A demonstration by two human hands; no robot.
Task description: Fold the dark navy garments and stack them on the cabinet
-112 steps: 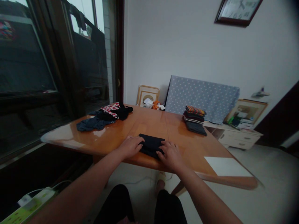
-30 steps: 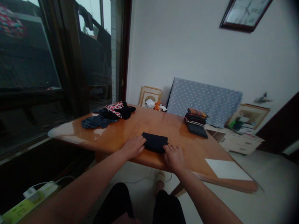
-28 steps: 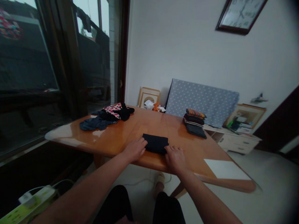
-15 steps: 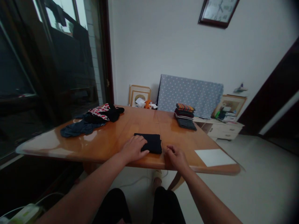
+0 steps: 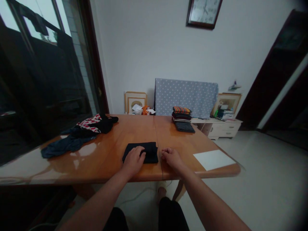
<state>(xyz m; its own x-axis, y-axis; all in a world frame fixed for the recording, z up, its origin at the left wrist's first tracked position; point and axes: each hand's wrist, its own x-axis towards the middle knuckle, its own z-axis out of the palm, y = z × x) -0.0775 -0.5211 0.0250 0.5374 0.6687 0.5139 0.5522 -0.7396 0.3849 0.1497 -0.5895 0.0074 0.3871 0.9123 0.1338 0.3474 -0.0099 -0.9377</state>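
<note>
A folded black garment (image 5: 150, 155) lies on the wooden table near its front edge. My left hand (image 5: 134, 159) rests on the garment's left and middle part, fingers laid over the cloth and thumb apart. The cloth at its right side is slightly raised. Just off the garment's right edge is my right hand (image 5: 171, 157), fingers curled together, with nothing visible in them. A small gap separates it from the cloth.
Loose clothes (image 5: 81, 133) lie heaped on the table's left. A stack of folded clothes (image 5: 183, 118) stands at the back right. A white sheet (image 5: 213, 159) lies at the right edge. Behind are a spotted grey cloth (image 5: 185, 96) and a low white cabinet (image 5: 226, 128).
The view has turned slightly right. The garment's right side now shows a raised fold, and my left hand lies further over its middle. My right hand stays curled near the right edge.
</note>
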